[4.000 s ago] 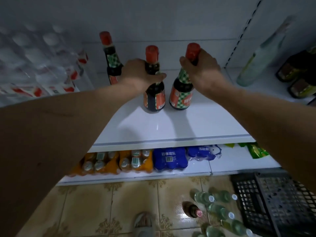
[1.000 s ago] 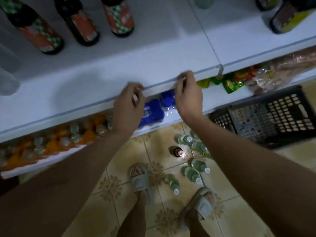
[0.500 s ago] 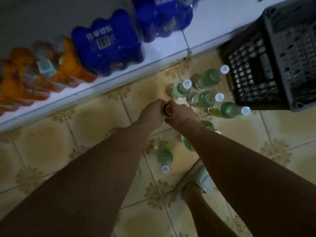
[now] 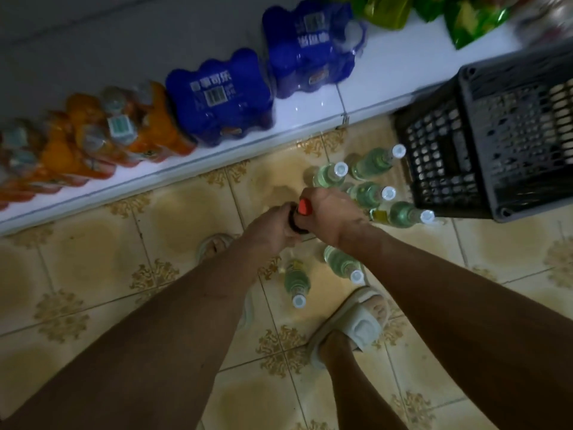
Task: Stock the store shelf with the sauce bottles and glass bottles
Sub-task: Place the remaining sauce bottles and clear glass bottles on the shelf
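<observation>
A dark sauce bottle with a red cap [image 4: 303, 208] stands on the tiled floor, seen from above. My left hand [image 4: 273, 230] grips its neck from the left and my right hand [image 4: 333, 217] wraps it from the right, just under the cap. Several clear green glass bottles with white caps stand around it: one behind [image 4: 329, 175], one at the crate's corner [image 4: 406, 214], one nearer my feet [image 4: 297, 282]. Most of the sauce bottle's body is hidden by my hands.
A black plastic crate [image 4: 496, 144] sits on the floor at the right. The white bottom shelf [image 4: 310, 114] carries blue drink packs [image 4: 220, 97], orange drink packs [image 4: 102, 138] and green snack bags [image 4: 471, 20]. My sandalled feet [image 4: 356, 324] stand below the bottles.
My hands left the upper shelf's sauce bottles, dropped past the shelf edge to the floor and closed on the red-capped sauce bottle. The view tilted downward.
</observation>
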